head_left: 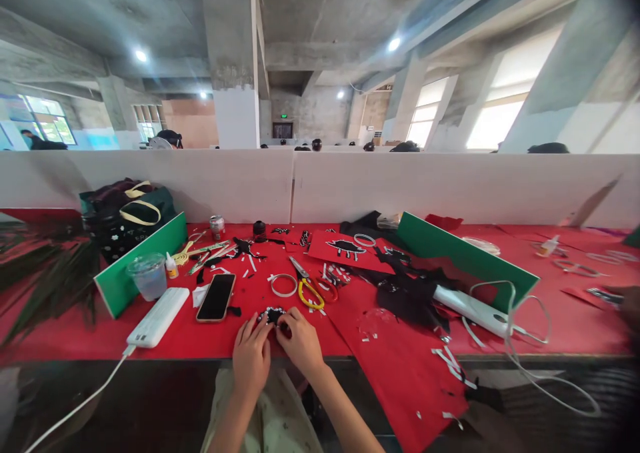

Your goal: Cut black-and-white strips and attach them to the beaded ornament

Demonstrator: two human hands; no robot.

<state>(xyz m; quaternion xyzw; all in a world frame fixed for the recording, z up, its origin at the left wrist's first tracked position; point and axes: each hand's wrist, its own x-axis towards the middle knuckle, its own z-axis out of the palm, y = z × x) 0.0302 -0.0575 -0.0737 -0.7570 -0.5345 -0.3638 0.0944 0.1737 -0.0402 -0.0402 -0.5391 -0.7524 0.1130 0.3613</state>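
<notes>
Near the front edge of the red table, a small black piece with a white beaded edge lies between my two hands. My left hand rests at its left side, fingers stretched forward and touching it. My right hand is at its right side, thumb and index finger pinched on its edge. Just beyond are yellow-handled scissors and a white ring. A phone lies to the left. Farther back, a red sheet bears a black dinosaur shape with a white outline.
Green dividers stand at both sides. A white power bank, a plastic cup and a glue bottle are at left. Black fabric, a white device and its cable lie at right.
</notes>
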